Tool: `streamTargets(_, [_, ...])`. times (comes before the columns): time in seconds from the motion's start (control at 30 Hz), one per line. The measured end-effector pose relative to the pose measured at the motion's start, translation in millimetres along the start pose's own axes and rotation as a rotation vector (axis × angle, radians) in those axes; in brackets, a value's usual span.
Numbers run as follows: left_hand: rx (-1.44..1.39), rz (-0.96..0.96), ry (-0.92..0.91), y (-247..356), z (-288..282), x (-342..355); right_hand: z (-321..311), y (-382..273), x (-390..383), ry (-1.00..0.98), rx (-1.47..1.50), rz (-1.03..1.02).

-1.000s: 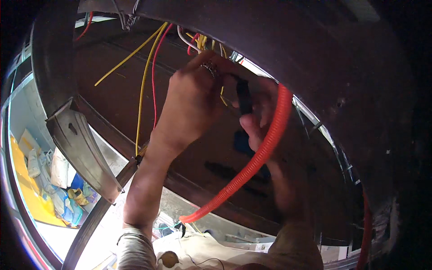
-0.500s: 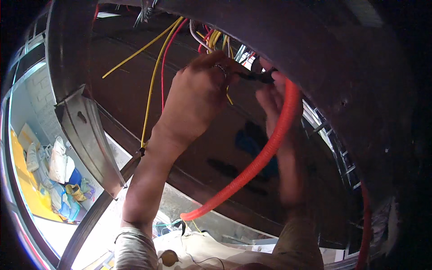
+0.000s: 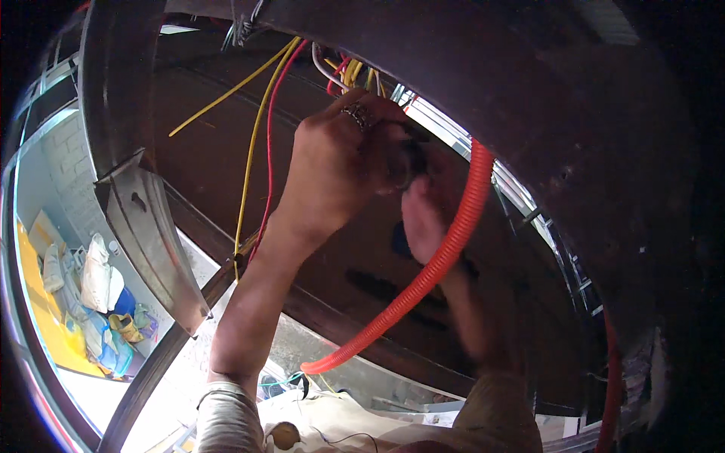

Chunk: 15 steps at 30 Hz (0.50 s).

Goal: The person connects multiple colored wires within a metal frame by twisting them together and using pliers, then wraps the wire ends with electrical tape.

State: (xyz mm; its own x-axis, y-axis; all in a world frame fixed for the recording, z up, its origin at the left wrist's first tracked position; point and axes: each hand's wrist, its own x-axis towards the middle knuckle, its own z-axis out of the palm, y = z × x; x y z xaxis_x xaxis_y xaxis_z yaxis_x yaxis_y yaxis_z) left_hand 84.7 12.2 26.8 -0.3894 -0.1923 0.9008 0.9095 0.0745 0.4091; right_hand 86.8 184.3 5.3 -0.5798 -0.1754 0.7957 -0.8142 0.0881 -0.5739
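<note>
My left hand (image 3: 325, 166) is raised and closed, a ring on one finger. A bundle of yellow, red and white wires (image 3: 352, 72) runs down into it from the opening above; its fingertips are mostly hidden. Just to the right is a dark strip that looks like black tape (image 3: 414, 156). My right hand (image 3: 424, 219), blurred, is below it with the fingers closed at the strip. Crossing in front of my right wrist, an orange corrugated conduit (image 3: 423, 281) curves from the dark panel's edge down toward my chest.
Loose yellow wires (image 3: 247, 170) and a red wire (image 3: 272, 128) hang left of my left hand. A bent metal bracket (image 3: 155, 234) and a dark frame bar (image 3: 151, 385) stand at the left. Bags and cloths (image 3: 106, 302) lie below. A dark panel (image 3: 574, 189) overhangs the right.
My right hand has moved left and down, from beside the conduit's upper end to close beside my left hand. The black strip no longer stretches between the hands. The conduit has shifted slightly left.
</note>
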Motion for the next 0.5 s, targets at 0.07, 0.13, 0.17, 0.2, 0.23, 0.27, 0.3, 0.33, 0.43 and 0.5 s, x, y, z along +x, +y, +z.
streamTargets(0.07, [0.014,0.031,-0.002,-2,-3,0,-7,-8,9,-0.061,-0.144,0.060])
streamTargets(0.13, [0.038,0.053,-0.008,-13,-7,-4,-14,-1,20,-0.124,-0.279,0.129])
streamTargets(0.17, [0.032,0.115,-0.014,-18,-7,-4,-21,4,30,-0.194,-0.472,0.020])
streamTargets(0.2, [0.035,0.173,-0.022,-22,-9,-5,-26,11,39,-0.265,-0.655,-0.087])
streamTargets(0.23, [0.041,0.182,-0.028,-15,-7,-2,-38,14,47,-0.257,-0.649,-0.094])
streamTargets(0.27, [0.063,0.202,-0.028,-8,-7,1,-50,19,54,-0.259,-0.754,-0.119])
streamTargets(0.3, [0.068,0.213,-0.020,-9,-5,1,-53,19,58,-0.269,-0.877,-0.135])
streamTargets(0.33, [0.058,0.212,-0.017,-10,-3,0,-58,17,59,-0.270,-0.887,-0.134])
streamTargets(0.43, [0.077,0.143,-0.030,-12,-7,-3,-53,1,56,-0.202,-0.882,-0.134])
streamTargets(0.5, [0.221,0.108,-0.073,-10,-11,-3,-45,-12,51,-0.155,-0.878,-0.133])
